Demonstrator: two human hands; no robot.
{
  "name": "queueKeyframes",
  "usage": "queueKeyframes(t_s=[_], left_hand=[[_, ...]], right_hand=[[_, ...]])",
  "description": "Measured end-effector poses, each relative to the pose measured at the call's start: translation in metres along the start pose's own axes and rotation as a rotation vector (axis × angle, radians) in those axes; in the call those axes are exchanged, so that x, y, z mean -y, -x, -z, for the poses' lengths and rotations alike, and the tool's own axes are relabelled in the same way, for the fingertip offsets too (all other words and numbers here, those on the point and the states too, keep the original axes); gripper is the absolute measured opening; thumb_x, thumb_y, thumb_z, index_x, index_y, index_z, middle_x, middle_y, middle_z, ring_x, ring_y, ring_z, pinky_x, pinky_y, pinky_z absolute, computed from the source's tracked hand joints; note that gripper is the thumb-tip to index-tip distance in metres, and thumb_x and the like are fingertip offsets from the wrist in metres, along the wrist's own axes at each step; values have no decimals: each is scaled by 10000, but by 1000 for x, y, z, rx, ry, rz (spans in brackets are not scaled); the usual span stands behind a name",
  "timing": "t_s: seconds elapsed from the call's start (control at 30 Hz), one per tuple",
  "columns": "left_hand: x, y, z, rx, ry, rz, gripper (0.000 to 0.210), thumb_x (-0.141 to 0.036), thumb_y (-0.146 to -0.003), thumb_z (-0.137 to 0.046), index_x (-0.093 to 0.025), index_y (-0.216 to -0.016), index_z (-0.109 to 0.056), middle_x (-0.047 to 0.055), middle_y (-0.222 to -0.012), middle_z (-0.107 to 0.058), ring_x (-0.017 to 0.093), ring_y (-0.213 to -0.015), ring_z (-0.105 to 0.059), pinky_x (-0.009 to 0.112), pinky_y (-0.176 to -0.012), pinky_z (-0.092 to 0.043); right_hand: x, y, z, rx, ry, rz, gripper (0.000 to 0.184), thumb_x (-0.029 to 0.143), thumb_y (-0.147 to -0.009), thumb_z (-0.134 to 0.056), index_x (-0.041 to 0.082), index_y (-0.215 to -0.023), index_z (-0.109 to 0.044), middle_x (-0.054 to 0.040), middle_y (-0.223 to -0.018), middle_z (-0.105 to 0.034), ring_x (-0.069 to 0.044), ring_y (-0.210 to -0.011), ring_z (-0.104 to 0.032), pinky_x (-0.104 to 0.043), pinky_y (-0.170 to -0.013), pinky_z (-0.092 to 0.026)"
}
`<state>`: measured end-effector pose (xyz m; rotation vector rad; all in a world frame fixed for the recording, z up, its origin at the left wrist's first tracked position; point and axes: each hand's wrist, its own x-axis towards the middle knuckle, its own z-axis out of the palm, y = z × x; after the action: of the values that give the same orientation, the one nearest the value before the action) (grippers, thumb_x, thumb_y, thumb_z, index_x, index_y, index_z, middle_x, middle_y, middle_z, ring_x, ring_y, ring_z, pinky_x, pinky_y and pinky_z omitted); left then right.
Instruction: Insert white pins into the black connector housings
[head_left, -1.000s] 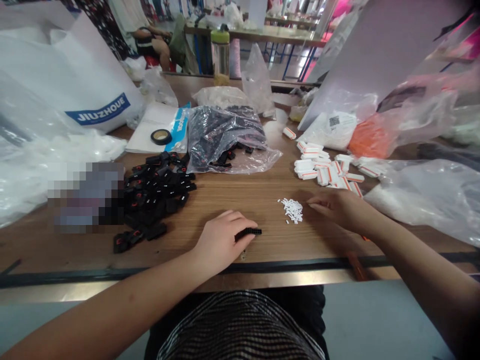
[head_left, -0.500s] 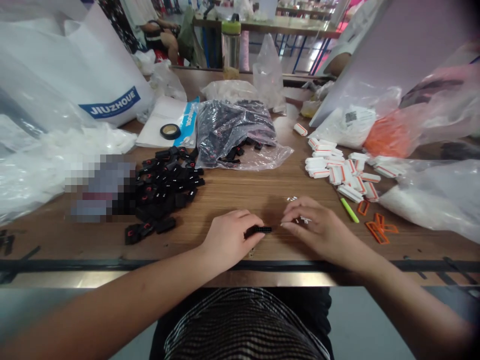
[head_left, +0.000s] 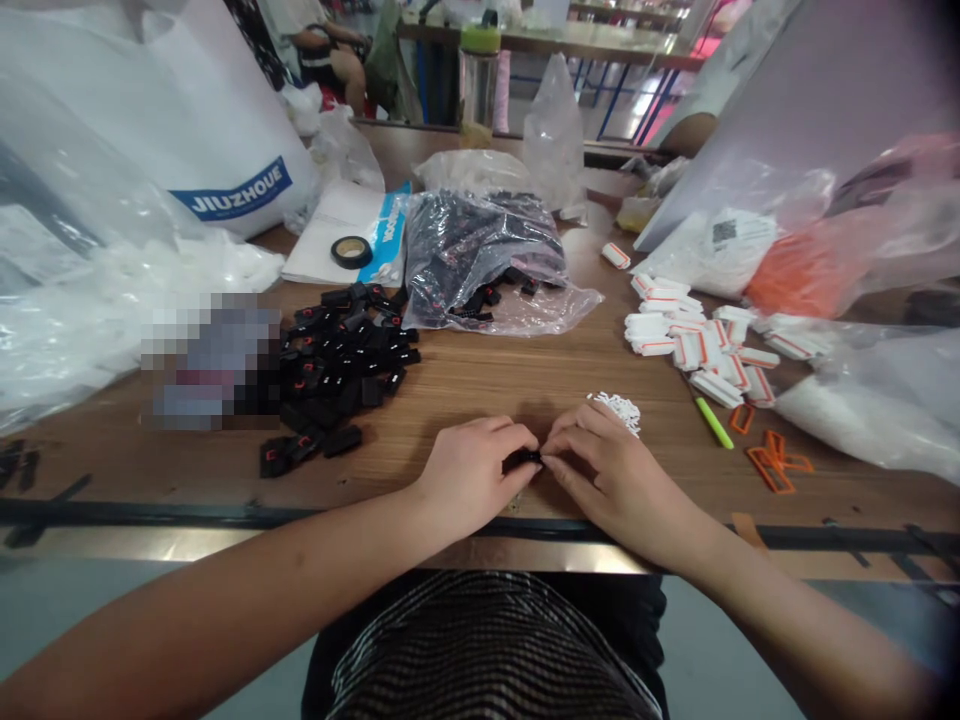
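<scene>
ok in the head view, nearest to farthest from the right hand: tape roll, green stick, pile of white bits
1. Pile of white bits: just beyond the right hand
2. Green stick: off to its right
3. Tape roll: far left, toward the back

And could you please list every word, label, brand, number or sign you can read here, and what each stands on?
"JIUZHOUE": on the blue band of the white bag at left.
Blue strip on the white packet: lettering too blurred to read surely.
Label on the plastic bag at right: square code; anything else too small to read.
Black part in the left hand: no readable text.
</scene>
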<state>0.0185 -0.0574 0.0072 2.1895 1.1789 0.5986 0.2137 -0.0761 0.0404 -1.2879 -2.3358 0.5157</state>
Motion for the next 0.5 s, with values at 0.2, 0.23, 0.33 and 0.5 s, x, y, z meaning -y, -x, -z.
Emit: queueKeyframes(t_s=[0.2,0.23,0.33,0.5], left_hand=[[0,0,0,2,3,14,87,-265,-855,-719,-233,-932,-693,-21,-875,-676,150,-748,-605,283,-672,-446],[0,0,0,2,3,15,87,-273,-858,-716,-230,-930,-693,-20,-873,-676,151,-747,-604,284,-670,-446],[0,0,0,3,20,19,91,-263,-856,-717,-231,-937,-692,-23,-885,-680,147,-748,-605,288,-686,-455],[1,0,0,4,32,19,84,-222,-855,-703,-245,-936,-694,-32,-880,-678,142,-742,-598,287,-677,-443]], right_hand=[[1,8,-5,-100,238,144,169,189,-958,-556,173,-996,-719,-58,-961,-725,-231,-940,-571,-432,-873,-414],[0,10,-6,-131,258,153,171,185,-951,-570,167,-1036,-717,-58,-970,-732,-228,-933,-577,-431,-872,-414],[-1,14,-10,-169,296,168,169,172,-937,-594,159,-1052,-717,-55,-982,-743,-222,-924,-590,-434,-880,-413],[4,15,-15,-165,335,195,155,162,-931,-588,150,-985,-732,-66,-981,-743,-237,-943,-597,-439,-879,-424]])
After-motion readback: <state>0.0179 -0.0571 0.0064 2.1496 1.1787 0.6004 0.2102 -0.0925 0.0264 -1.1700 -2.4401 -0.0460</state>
